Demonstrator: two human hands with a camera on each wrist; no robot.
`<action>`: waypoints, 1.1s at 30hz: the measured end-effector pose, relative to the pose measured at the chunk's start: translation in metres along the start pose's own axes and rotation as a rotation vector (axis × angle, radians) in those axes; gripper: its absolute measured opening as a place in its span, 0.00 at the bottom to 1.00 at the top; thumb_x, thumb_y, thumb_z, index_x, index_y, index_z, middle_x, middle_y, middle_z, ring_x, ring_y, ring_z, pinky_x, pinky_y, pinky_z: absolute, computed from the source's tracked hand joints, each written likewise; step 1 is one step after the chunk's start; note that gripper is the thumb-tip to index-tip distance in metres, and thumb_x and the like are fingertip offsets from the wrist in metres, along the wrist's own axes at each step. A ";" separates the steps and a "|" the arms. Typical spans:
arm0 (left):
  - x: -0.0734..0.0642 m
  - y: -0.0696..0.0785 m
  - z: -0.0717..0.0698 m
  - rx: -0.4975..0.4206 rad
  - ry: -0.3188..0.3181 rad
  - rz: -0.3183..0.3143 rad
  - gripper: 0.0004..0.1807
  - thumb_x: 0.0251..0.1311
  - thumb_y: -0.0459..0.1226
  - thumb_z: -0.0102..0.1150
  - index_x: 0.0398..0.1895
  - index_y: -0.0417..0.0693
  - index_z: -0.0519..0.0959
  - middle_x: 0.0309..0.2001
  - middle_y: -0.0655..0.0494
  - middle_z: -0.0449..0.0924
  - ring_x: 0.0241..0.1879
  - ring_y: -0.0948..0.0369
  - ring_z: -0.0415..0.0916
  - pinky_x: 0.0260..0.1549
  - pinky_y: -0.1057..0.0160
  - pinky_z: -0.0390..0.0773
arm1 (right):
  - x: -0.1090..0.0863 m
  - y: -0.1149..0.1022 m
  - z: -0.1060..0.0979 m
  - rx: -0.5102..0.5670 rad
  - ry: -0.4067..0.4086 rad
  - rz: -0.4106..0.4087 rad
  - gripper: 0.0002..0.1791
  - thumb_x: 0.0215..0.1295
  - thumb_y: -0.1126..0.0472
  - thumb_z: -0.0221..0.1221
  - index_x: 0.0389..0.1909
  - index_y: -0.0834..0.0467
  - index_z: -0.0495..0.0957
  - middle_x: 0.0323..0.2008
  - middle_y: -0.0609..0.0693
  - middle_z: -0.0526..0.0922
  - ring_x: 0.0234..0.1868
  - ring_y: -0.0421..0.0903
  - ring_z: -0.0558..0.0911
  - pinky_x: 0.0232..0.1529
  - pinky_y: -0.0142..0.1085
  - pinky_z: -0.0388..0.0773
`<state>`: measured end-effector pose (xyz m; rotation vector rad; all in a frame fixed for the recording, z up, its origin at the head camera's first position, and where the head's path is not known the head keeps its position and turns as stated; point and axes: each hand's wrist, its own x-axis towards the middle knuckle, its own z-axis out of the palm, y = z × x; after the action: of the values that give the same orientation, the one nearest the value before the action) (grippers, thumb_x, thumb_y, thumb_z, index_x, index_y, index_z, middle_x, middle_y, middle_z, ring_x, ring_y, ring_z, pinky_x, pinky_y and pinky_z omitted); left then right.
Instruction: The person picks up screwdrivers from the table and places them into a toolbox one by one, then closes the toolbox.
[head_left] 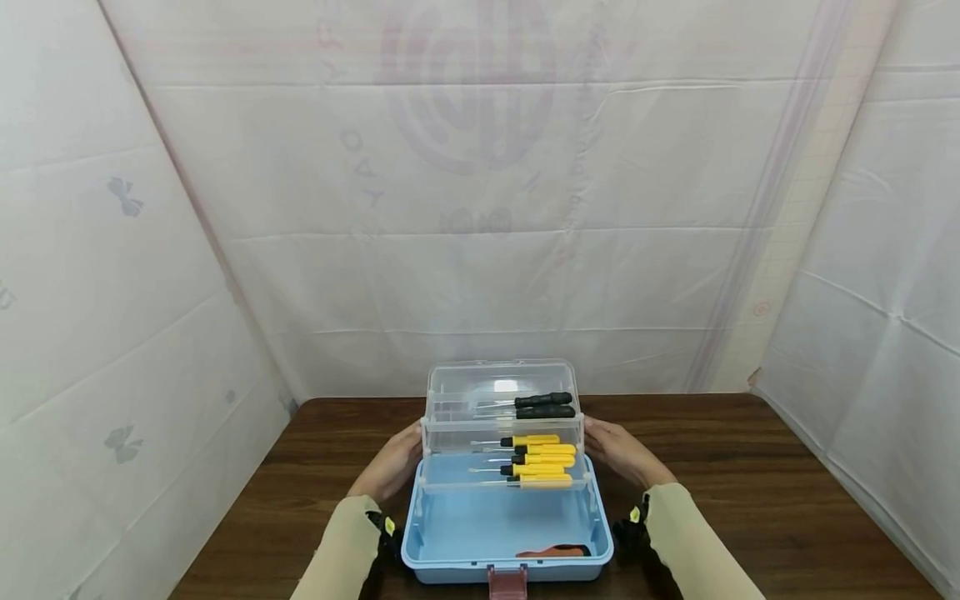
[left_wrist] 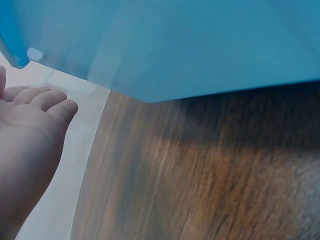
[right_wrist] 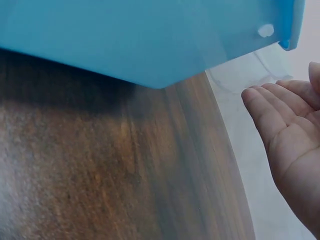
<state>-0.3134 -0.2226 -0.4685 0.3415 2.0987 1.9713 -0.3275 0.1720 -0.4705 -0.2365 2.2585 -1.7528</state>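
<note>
A blue toolbox (head_left: pixel 480 533) stands on the table with its clear lid (head_left: pixel 465 379) raised and clear trays (head_left: pixel 450 479) lifted in tiers above the base. Two black-handled screwdrivers (head_left: pixel 543 412) lie in the upper tray, and several yellow-handled screwdrivers (head_left: pixel 545 461) in those below. A tool with an orange and black handle (head_left: pixel 555 551) lies in the base. My left hand (head_left: pixel 393 467) is at the left side of the trays, its fingers extended in the left wrist view. Opposite it, my right hand (head_left: pixel 622 452) is at the right side, fingers likewise extended in the right wrist view.
The dark wooden table (head_left: pixel 742 475) runs out to both sides of the toolbox. White sheeting (head_left: pixel 300 167) hangs behind the table and along its left and right. A reddish-brown latch (head_left: pixel 507 582) hangs at the toolbox's front edge.
</note>
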 end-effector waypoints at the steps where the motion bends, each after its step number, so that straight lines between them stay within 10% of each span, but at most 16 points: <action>1: 0.000 0.000 0.000 0.001 0.002 -0.002 0.27 0.77 0.45 0.30 0.75 0.47 0.53 0.76 0.48 0.49 0.76 0.47 0.42 0.72 0.42 0.44 | 0.000 0.000 0.000 0.003 0.001 -0.005 0.31 0.78 0.47 0.37 0.74 0.59 0.54 0.73 0.60 0.56 0.72 0.60 0.59 0.68 0.53 0.62; 33: -0.003 0.005 0.001 0.095 0.047 0.024 0.33 0.69 0.44 0.50 0.75 0.52 0.53 0.70 0.47 0.65 0.68 0.50 0.64 0.64 0.45 0.67 | -0.002 0.002 -0.005 -0.134 0.111 -0.091 0.32 0.65 0.45 0.58 0.67 0.53 0.68 0.63 0.57 0.74 0.61 0.57 0.76 0.59 0.56 0.73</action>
<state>-0.3099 -0.2227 -0.4632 0.3430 2.2321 1.9152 -0.3273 0.1770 -0.4709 -0.2792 2.4852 -1.6986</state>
